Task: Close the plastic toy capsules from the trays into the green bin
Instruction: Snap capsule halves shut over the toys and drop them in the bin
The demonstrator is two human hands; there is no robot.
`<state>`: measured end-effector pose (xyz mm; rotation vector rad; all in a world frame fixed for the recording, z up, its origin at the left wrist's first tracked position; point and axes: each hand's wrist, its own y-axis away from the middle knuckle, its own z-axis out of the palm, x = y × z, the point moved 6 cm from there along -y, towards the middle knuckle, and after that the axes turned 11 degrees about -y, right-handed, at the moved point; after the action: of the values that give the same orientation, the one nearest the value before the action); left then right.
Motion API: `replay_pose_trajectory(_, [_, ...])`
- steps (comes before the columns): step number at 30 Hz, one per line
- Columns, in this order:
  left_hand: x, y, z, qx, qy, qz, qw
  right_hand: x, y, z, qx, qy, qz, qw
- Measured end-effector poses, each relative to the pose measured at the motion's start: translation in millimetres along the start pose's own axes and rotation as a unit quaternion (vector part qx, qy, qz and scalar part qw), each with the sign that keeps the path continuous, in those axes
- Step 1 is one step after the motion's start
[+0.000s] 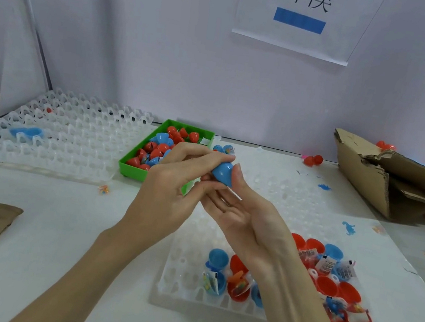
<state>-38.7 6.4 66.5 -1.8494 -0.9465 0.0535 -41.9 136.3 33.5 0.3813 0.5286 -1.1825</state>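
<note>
A blue capsule (222, 173) is held at the centre of the frame, pinched between both hands just in front of the green bin (133, 169). The left hand (172, 182) is curled round it from the left and above, its fingertips closing over the upper end, while the right hand (240, 206) cups it from below and the right, thumb pressed against its right side and the other fingers lying fairly straight beneath. The capsule's long axis is tilted, the rounded end pointing toward the lower right of the frame and the other end hidden under the left fingers; whether the 2 halves are fully snapped shut cannot be told.

The bin lies immediately behind and to the left of the capsule, partly hidden by the left hand, so the left hand is judged nearer for the drop. Open capsules, some with packets inside, remain in the near tray (180, 294) at the lower right of the frame, under the right forearm, so much of the task is judged still undone.
</note>
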Motion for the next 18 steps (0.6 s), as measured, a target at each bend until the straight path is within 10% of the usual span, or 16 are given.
replay_pose_trajectory(18, [5.4,2.2,11.9,-0.049,0.135,-0.125,0.982,12.7,4.6,7.2,-0.035,-0.084,0.102,0.991])
